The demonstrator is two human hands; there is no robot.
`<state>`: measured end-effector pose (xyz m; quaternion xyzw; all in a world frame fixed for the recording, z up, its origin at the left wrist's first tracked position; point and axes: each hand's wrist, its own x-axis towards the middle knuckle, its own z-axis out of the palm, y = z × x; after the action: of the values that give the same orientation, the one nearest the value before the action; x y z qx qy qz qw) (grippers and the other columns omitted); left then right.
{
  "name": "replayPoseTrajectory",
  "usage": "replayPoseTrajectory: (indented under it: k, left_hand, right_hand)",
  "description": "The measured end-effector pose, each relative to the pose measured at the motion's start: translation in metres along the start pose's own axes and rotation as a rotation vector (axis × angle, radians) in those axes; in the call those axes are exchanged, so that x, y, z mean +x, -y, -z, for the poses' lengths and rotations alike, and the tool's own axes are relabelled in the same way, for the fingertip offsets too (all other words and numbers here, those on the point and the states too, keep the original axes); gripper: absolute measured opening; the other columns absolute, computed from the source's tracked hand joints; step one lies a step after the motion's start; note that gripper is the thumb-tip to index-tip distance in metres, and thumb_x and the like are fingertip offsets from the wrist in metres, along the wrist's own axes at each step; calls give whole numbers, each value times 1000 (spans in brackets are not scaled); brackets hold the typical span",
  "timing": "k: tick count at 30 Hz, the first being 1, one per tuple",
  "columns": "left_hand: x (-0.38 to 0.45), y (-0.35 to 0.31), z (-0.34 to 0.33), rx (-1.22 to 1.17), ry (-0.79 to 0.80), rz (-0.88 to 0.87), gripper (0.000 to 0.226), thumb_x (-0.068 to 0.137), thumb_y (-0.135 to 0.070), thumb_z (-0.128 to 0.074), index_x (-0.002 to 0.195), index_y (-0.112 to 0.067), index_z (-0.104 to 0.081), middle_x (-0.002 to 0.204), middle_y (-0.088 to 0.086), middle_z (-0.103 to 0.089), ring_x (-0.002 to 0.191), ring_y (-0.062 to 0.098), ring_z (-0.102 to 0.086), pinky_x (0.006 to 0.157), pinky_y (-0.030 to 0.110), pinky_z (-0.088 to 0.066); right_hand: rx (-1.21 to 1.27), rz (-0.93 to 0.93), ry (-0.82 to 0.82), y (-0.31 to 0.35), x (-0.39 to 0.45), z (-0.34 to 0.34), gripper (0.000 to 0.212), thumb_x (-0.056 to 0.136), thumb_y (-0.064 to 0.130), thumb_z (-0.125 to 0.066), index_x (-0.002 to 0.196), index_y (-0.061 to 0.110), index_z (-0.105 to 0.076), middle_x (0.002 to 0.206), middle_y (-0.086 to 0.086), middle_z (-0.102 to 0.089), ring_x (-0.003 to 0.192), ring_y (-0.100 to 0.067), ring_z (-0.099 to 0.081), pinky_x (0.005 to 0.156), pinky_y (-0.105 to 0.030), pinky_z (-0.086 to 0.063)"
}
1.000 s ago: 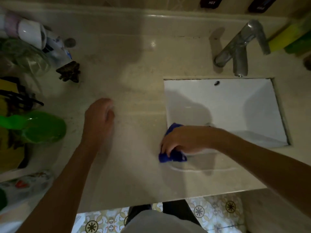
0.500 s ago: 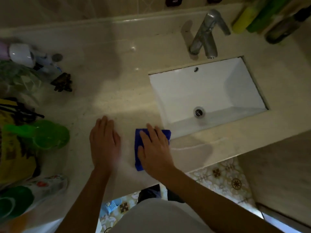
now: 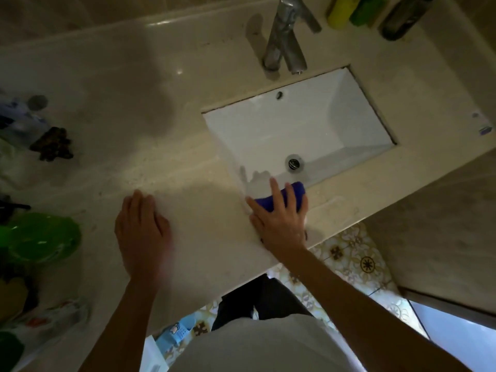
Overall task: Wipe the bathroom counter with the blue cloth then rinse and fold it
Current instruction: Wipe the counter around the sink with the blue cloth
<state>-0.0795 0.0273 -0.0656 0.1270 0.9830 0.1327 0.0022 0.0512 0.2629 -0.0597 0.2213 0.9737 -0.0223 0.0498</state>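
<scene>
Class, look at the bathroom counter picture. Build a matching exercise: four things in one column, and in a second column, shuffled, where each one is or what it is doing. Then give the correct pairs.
Column 1
1. blue cloth
2. left hand
3. tap
4. green bowl

Column 2
A. stands behind the sink
B. sits at the counter's left end
C. pressed under the right hand at the sink's front edge
D. rests flat on the bare counter

Pairs: 1-C, 2-D, 3-A, 4-B
</scene>
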Motion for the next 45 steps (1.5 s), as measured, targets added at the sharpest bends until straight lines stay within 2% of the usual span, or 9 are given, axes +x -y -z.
replayPoseTrajectory:
  k: [5, 9, 17, 22, 26, 31, 35, 40, 45]
  left_hand:
    - [-1, 3, -7, -16, -45, -8, 45, 91, -16, -39, 131, -2, -52, 146, 21, -45, 139, 37, -35, 110, 50, -30]
    - [1, 7, -9, -20, -77, -37, 46, 89, -18, -38, 130, -1, -52, 146, 22, -45, 137, 39, -37, 110, 50, -31]
    - [7, -15, -15, -81, -76, 109, 47, 80, -11, -48, 126, -1, -52, 141, 28, -43, 130, 46, -42, 109, 52, -34]
    - [0, -95, -34, -183, 0, 100, 53, 75, -17, -43, 120, 6, -56, 133, 39, -46, 123, 51, -45, 108, 52, -35]
    - [-16, -175, -54, -243, 49, -6, 32, 83, 0, -52, 115, 6, -58, 128, 32, -51, 121, 46, -48, 105, 51, -40]
    - [-37, -257, -67, -304, 180, 10, 27, 88, 3, -52, 112, -1, -62, 122, 22, -60, 114, 39, -54, 96, 46, -42]
    - [-44, -292, -70, -205, 222, 90, 35, 81, -16, -41, 100, -6, -69, 105, 16, -69, 93, 36, -64, 86, 46, -47]
    - [-47, -313, -65, -316, 234, 237, 29, 78, -18, -45, 93, -9, -68, 89, 11, -72, 81, 31, -66, 77, 37, -48]
    - [-27, -309, -65, -348, 210, 332, 16, 89, -7, -56, 99, -10, -68, 96, 13, -72, 89, 32, -64, 79, 36, -46]
  right_hand:
    - [180, 166, -19, 68, -41, -15, 53, 99, 32, -46, 150, 20, -37, 158, -4, -37, 149, -27, -26, 116, -59, -27]
    - [170, 492, -44, 22, -51, -22, 54, 98, 37, -44, 150, 22, -41, 160, -1, -35, 151, -24, -25, 121, -51, -22]
    - [57, -46, -18, -86, -10, -4, 54, 89, 35, -54, 143, 38, -47, 155, -19, -38, 145, -39, -31, 119, -62, -17]
    - [203, 290, 37, -28, -35, -12, 45, 101, 43, -40, 145, 38, -42, 157, -7, -39, 146, -34, -32, 120, -58, -17]
    - [210, 528, -21, -107, -18, -25, 41, 104, 44, -35, 142, 35, -50, 155, -1, -44, 145, -29, -36, 119, -54, -25]
    - [66, 254, -44, -259, 44, -12, 43, 98, 32, -48, 140, 26, -54, 149, -5, -51, 142, -31, -41, 117, -55, -28]
    - [121, 114, -53, -253, 52, -4, 45, 95, 30, -49, 139, 18, -55, 147, -10, -53, 139, -34, -44, 117, -57, -27]
    - [293, 529, -57, -195, 6, -14, 40, 101, 31, -46, 140, 24, -54, 151, -4, -48, 144, -27, -38, 120, -50, -24]
    - [258, 716, -46, -276, 28, -10, 41, 107, 34, -31, 141, 29, -52, 154, 0, -45, 145, -26, -36, 120, -48, -22]
